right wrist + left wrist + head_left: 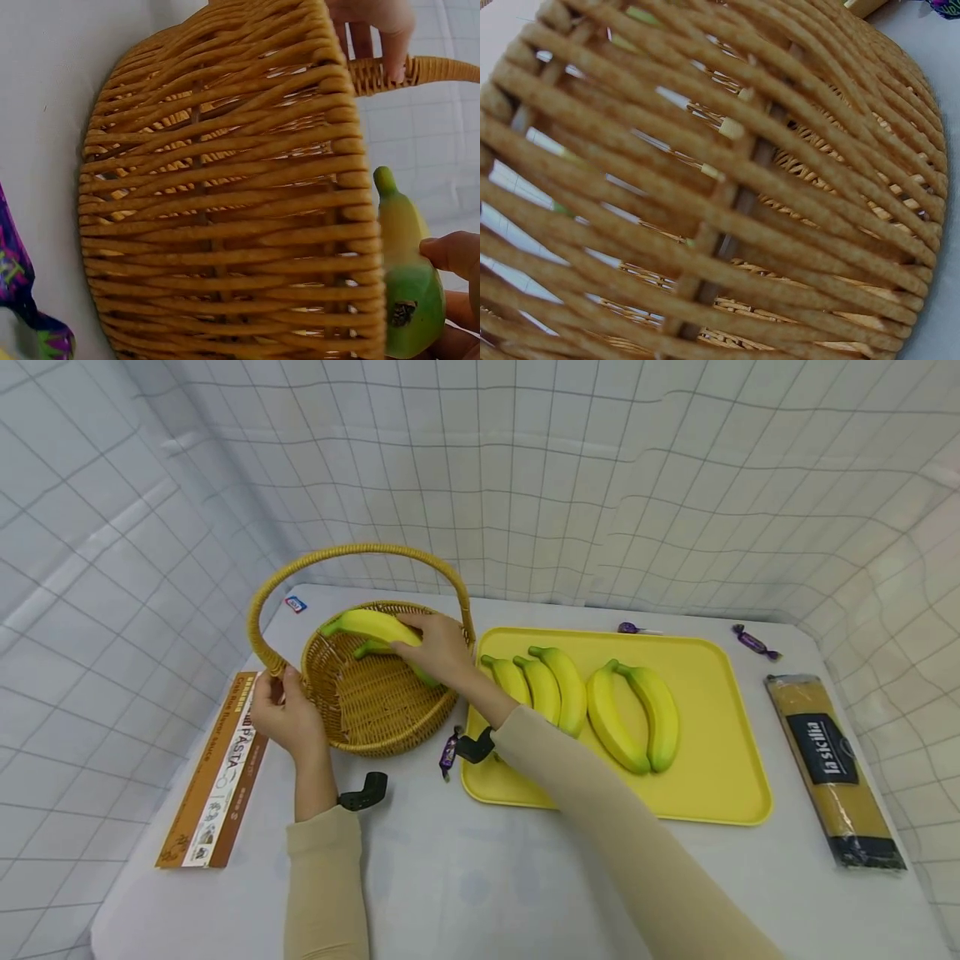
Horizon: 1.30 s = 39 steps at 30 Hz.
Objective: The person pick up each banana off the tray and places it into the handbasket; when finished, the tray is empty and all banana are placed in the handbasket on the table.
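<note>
A wicker basket (375, 747) with a tall arched handle (360, 550) stands at the left of the table. My left hand (288, 714) grips the foot of the handle on the basket's left side. My right hand (442, 652) holds a yellow banana (367, 624) over the back part of the basket, thumb against its side. Beneath it the green tip of another banana (369, 648) shows inside, partly hidden by the held one. In the right wrist view the held banana (409, 277) overlaps the rim, while woven basket wall (727, 180) fills the left wrist view.
Right of the basket lies a yellow tray (712, 735) bearing several bananas (566, 689). Wrapped candies (448, 753) and a lollipop (628, 627) lie around it. A pasta bag (832, 768) lies far right; a brown pasta package (213, 777) is left of the basket.
</note>
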Tool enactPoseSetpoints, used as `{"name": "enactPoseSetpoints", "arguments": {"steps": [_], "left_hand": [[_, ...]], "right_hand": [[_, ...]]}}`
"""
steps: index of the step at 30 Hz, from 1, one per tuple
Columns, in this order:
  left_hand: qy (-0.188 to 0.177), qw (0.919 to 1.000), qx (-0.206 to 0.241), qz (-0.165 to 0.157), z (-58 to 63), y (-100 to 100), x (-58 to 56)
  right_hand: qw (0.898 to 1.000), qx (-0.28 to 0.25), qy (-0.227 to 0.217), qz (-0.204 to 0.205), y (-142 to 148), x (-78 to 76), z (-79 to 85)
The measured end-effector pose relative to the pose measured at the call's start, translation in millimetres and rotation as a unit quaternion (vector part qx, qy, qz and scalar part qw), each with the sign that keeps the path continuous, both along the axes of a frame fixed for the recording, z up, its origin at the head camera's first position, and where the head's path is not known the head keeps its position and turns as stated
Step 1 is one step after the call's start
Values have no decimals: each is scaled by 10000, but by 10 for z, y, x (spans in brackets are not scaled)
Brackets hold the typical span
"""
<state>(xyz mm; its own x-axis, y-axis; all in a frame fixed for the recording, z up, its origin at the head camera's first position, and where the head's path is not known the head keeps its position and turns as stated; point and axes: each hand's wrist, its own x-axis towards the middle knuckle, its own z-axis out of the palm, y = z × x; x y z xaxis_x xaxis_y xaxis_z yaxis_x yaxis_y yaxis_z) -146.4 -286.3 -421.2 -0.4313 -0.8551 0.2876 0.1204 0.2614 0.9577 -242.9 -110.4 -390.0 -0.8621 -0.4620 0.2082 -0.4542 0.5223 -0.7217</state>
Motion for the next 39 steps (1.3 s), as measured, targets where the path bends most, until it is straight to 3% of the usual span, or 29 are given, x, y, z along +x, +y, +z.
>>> {"name": "enactPoseSetpoints", "arguments": {"steps": [7,13,19,22,33,39], "left_hand": [[-2,10000,-75,57,23,41,3],[-95,9999,9,79,236,198,87],[-88,9999,-14,90,26,42,2],[-36,10000,-18,54,-6,8,1],[-104,9999,29,75,-3,6,4],[-127,9999,83,78,169,134,60]], "right_hand": [[9992,356,-148,-134,-72,-24,-103],[9974,639,-295,-143,-98,-30,-183],[9943,1008,-338,-108,-106,-25,-224],[9917,1257,-249,-98,-119,-25,-243],[9889,1457,-196,-207,-145,-31,-268],[9878,1533,-197,-194,-149,-46,-264]]}}
